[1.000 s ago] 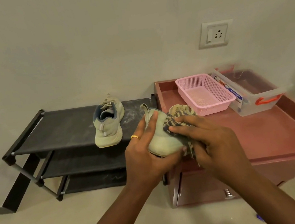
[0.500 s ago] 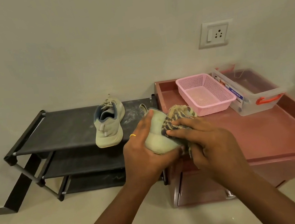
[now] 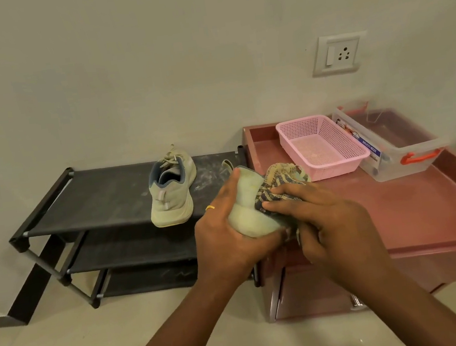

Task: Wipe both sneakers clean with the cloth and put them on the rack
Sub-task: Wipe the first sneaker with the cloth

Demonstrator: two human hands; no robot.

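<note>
One pale green sneaker (image 3: 172,192) stands on the top shelf of the black rack (image 3: 101,199), heel toward me. The second pale green sneaker (image 3: 248,211) is held in the air in front of the rack's right end, heel toward me. My left hand (image 3: 226,234) grips it from the left side, a ring on one finger. My right hand (image 3: 324,223) presses a striped brown-and-cream cloth (image 3: 277,186) against the sneaker's right side. The front of the held sneaker is hidden behind the cloth and hands.
A pink-brown cabinet (image 3: 432,217) stands right of the rack, with a raised rim. On it sit a pink mesh basket (image 3: 321,145) and a clear plastic box (image 3: 393,146) with orange handles. A wall socket (image 3: 336,55) is above. Pale floor lies below.
Both hands and the held sneaker have shifted slightly up and left. The right hand has slid the cloth along the sneaker's side. The sneaker on the rack has not moved.
</note>
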